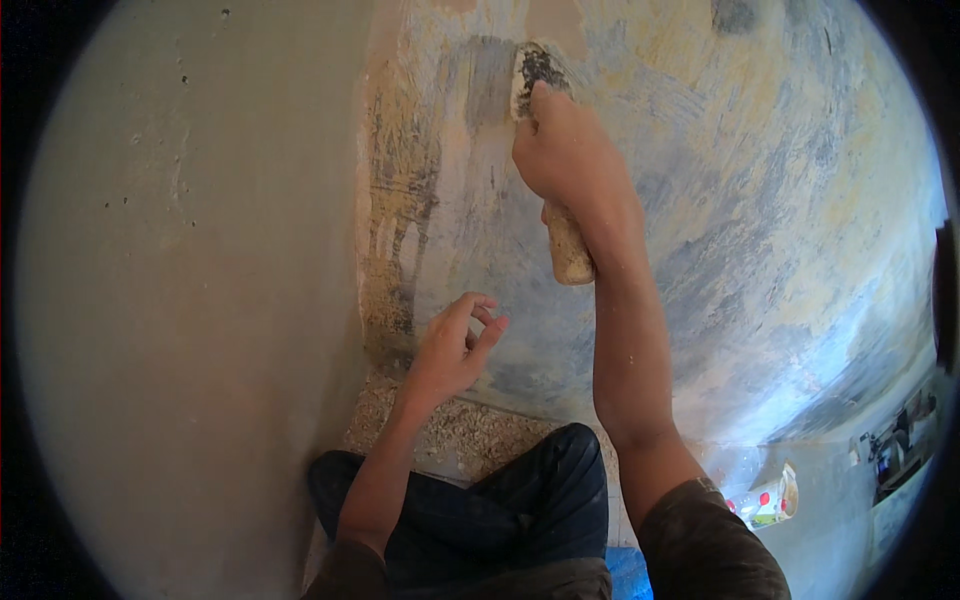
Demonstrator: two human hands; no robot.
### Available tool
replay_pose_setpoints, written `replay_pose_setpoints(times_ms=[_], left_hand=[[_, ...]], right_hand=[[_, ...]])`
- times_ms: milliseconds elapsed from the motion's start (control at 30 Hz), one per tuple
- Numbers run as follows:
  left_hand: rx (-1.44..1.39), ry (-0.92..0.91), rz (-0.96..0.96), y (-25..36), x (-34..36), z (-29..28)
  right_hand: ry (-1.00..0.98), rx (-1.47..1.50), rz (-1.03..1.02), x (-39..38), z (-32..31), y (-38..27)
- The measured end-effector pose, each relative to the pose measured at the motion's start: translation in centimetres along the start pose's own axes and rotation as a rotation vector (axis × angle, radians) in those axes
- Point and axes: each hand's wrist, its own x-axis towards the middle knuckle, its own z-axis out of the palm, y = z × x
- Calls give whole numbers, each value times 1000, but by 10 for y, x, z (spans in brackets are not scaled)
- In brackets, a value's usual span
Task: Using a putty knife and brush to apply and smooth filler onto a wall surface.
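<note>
My right hand [565,150] grips a putty knife or scraper by its pale, stained handle [570,248]. Its blade [540,70], crusted with dark and off-white material, is against the patchy wall [720,190] streaked grey, yellow and pink. My left hand [460,340] hangs lower, near the wall, its fingers loosely curved and apart with nothing in them. A rough, yellowish and dark strip [395,230] runs up the wall to the left of both hands.
A plain beige wall [180,330] meets the worked one at left. Crumbled debris [460,440] lies along the wall's foot around my bent legs [540,510]. A printed white bucket [772,500], a blue sheet [625,570] and dark clutter [890,450] are at lower right.
</note>
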Motion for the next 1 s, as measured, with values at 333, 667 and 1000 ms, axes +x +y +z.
replay_pose_setpoints(times_ms=[333,667,1000], left_hand=[[24,-38,-22,3,0,2],[26,-48,-43,2,-3,6],[14,-40,-6,1,-7,12]], right_hand=[[113,37,20,1,16,12],[69,28,32,5,14,7],[140,61,70,9,14,1]])
